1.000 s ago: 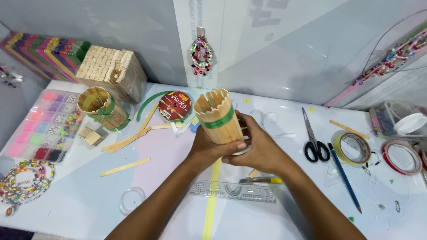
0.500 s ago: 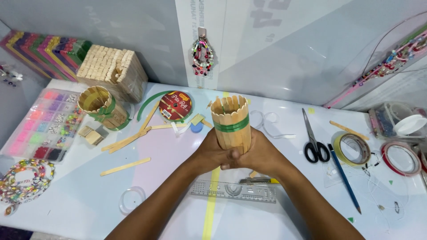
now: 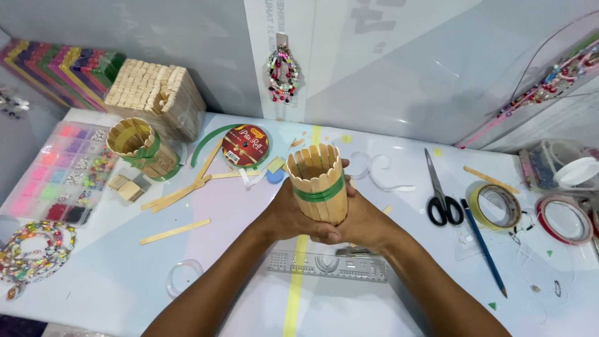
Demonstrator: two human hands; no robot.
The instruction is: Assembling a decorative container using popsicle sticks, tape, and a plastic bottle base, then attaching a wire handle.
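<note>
A cup made of wooden craft sticks (image 3: 317, 181), bound by a green band, stands upright at the table's middle. My left hand (image 3: 286, 215) wraps its left side and base. My right hand (image 3: 362, 218) grips the right side and base, fingers meeting under the cup. Its open top faces up and toward me. A second stick cup (image 3: 140, 146) with green ribbon stands at the left, apart from my hands.
Loose craft sticks (image 3: 178, 195), a red ribbon roll (image 3: 245, 145), a bead organiser box (image 3: 62, 175) and a stick house (image 3: 156, 100) lie left. Scissors (image 3: 440, 190), a pencil (image 3: 483, 246) and tape rolls (image 3: 496, 206) lie right. A clear ruler (image 3: 327, 265) sits under my wrists.
Both hands have turned the stick cup from tilted to upright and shifted it slightly right, closing more tightly together around its base.
</note>
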